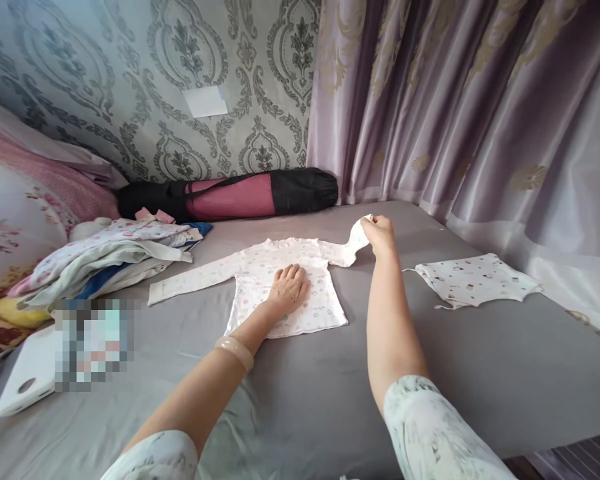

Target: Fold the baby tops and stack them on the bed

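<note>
A small white long-sleeved shirt with a pale print lies spread on the grey bed sheet. Flat on the shirt's front rests my left hand, fingers stretched out and nothing in them. My right hand pinches the cuff end of the sleeve on the right, lifting it off the sheet so that it bends upward. The other sleeve lies straight out to the left. A pale bangle circles my left wrist.
To the right lies a flat white printed garment with thin ties. A heap of clothes sits at the left, near a white object and a blurred patch. A black and pink rolled bag lines the wall; curtains hang at right.
</note>
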Tool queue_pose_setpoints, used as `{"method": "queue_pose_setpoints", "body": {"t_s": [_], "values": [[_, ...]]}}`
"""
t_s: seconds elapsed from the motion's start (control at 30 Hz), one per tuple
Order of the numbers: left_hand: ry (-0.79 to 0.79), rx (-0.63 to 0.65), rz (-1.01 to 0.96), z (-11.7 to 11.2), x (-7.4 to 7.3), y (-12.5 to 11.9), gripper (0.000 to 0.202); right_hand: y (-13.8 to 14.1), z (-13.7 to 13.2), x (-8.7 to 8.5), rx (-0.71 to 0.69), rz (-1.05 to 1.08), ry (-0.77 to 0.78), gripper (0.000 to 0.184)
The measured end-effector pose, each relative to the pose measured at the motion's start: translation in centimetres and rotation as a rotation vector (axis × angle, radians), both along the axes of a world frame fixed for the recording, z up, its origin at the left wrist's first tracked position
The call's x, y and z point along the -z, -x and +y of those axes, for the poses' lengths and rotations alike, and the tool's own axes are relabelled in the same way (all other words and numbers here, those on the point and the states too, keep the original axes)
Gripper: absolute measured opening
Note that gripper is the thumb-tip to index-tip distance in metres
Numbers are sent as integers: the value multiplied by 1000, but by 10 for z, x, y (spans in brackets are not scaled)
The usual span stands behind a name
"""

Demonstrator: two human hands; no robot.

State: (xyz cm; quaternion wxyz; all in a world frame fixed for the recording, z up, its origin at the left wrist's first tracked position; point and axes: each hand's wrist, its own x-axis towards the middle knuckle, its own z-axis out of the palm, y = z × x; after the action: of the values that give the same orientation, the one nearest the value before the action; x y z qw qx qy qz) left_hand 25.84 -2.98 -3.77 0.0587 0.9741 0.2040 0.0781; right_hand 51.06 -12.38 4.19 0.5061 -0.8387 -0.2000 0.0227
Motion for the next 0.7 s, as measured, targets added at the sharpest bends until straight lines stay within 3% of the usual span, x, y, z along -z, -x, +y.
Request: {"method": "queue_pose_setpoints", "body": {"t_s": [0.07, 0.17, 0.3, 0.5, 0.7], "values": [[16, 10, 26, 5, -7, -2, 39, 10, 8, -7, 62, 37, -121, 22], [57, 2, 68, 20, -16, -12, 37, 20, 13, -12, 44, 99, -293, 17], [160, 75, 2, 45, -16, -35, 36, 20, 9, -11, -6, 211, -444, 17], [219, 128, -48, 57, 0, -79, 42, 4, -7, -10, 16, 263, -527, 24], [226, 31, 68, 54, -4, -99, 51, -10, -16, -4, 70, 239, -576, 32]]}}
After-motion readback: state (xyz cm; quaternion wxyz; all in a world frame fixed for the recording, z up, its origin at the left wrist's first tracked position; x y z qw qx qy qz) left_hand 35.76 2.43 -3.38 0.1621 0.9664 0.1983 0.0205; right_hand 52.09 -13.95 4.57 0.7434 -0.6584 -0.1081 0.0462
